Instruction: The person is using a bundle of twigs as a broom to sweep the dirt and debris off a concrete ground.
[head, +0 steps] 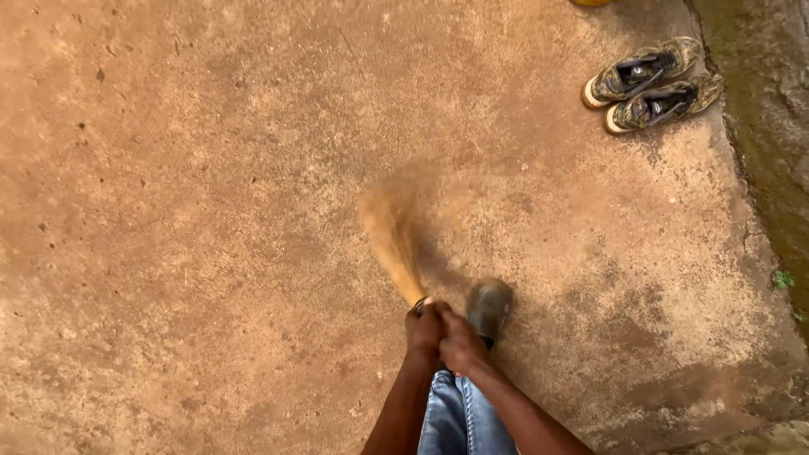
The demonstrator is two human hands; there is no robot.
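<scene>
Reddish concrete floor: left hand and right hand both clench a straw broom.

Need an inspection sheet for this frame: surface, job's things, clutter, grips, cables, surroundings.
Surface: reddish-brown concrete floor, stained and pitted, darker patches lower right.
Job's things: straw hand broom, bristles blurred, fanned toward upper left.
Clutter: pair of worn shoes side by side at upper right; yellow object at top edge, too cropped to identify.
Grips: left hand and right hand both closed on the broom's base, touching each other.
Cables: nothing seen.
Surroundings: mossy gutter along right edge; person's shoe and jeans below the hands.
</scene>
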